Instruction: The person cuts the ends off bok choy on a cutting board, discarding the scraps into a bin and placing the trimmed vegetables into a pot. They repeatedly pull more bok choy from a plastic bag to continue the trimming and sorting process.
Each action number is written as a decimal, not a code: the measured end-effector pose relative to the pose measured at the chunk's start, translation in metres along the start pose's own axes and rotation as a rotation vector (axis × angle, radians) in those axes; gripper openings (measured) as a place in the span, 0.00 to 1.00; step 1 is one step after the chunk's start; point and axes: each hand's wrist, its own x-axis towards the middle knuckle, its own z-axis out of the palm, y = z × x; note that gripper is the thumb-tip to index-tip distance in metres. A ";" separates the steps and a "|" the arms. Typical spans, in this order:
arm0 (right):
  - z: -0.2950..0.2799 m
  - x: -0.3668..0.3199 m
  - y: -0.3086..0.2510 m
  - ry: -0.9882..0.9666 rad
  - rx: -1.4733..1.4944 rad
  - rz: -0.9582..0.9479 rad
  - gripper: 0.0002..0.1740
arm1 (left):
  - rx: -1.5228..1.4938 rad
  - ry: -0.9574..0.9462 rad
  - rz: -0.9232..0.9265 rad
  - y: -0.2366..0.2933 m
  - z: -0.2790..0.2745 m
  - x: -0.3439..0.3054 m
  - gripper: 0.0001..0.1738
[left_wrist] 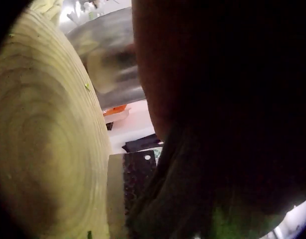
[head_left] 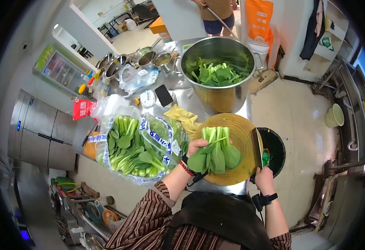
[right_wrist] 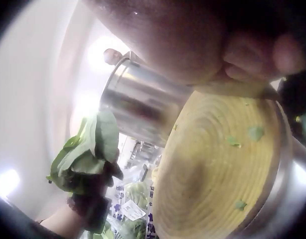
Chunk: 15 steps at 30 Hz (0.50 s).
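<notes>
My left hand grips a bunch of leafy greens, cut stems pointing away, above the left part of the round wooden board. In the right wrist view the greens hang clear of the board, which bears small leaf scraps. My right hand holds a cleaver by its handle at the board's right edge; its blade also shows in the left wrist view. My left hand is a dark shape there. In the right wrist view my right hand has its fingers curled.
A big steel pot with cut greens stands beyond the board. Left lies an open plastic bag of greens, beside a yellow cloth. A black bin is at the right. Behind are bowls, a phone and a standing person.
</notes>
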 end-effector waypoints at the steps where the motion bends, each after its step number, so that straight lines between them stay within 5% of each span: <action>1: 0.003 0.001 0.004 0.002 -0.004 -0.008 0.20 | -0.009 0.000 0.006 0.000 -0.001 -0.001 0.46; 5: 0.005 0.001 0.005 0.033 -0.006 -0.069 0.20 | -0.123 0.056 0.054 -0.001 0.006 -0.003 0.46; 7: 0.000 -0.004 -0.005 0.013 0.050 0.047 0.16 | -0.121 0.078 0.062 0.004 0.007 0.000 0.44; 13: 0.004 -0.005 0.002 0.068 -0.019 -0.043 0.18 | 0.192 0.012 0.157 0.059 0.024 0.021 0.34; 15: 0.006 -0.003 0.004 0.066 -0.008 -0.041 0.18 | 0.535 0.042 0.339 0.104 0.042 0.034 0.33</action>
